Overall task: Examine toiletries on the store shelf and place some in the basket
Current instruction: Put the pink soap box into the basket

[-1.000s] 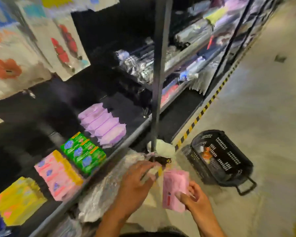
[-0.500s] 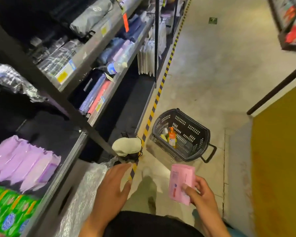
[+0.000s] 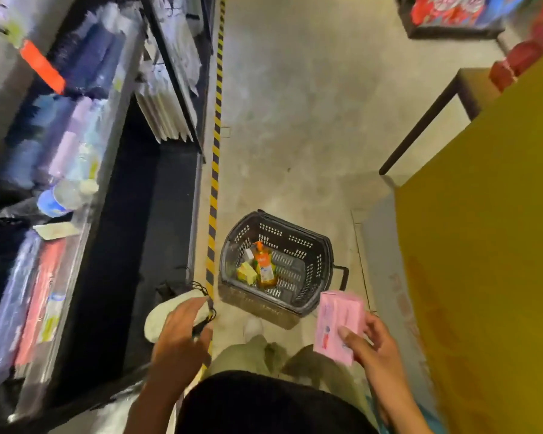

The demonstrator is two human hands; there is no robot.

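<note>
Right hand point(image 3: 369, 343) grips a pink packet point(image 3: 337, 324), thumb across its face, just short of the black basket point(image 3: 309, 274) on the floor ahead, between both hands, containing an orange bottle point(image 3: 264, 267) and yellow pack point(image 3: 246, 273); left hand point(image 3: 179, 335) loosely spread, holding nothing.

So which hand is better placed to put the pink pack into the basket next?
Probably the right hand: it grips the pink pack close to the basket, while the left hand hovers empty nearer the shelf.
</note>
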